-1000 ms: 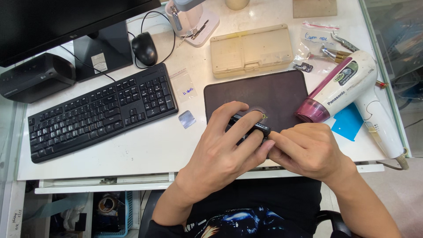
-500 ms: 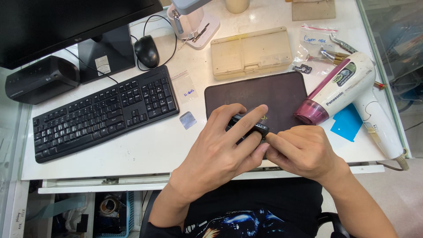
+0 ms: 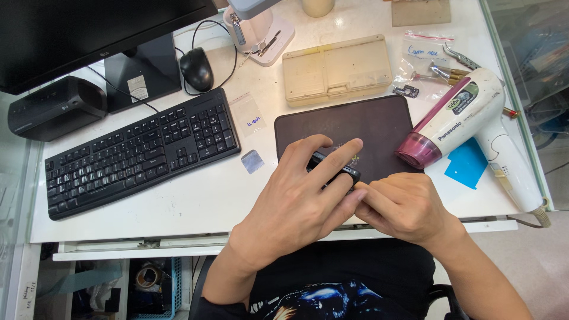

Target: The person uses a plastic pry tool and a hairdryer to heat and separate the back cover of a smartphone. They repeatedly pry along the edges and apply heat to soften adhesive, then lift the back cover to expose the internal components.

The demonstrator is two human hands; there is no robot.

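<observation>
From the head camera, at lower centre of the frame, the left hand (image 3: 296, 198) is clamping its fingers around a small black device (image 3: 332, 169) over the dark mat (image 3: 355, 127). The right hand (image 3: 406, 207) is pressing curled fingers together against the device's lower end, beside a hairdryer (image 3: 468, 118).

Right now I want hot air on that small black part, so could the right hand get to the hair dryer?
Probably yes: the hair dryer lies beside the right hand, nothing between, though its fingers are busy.
</observation>
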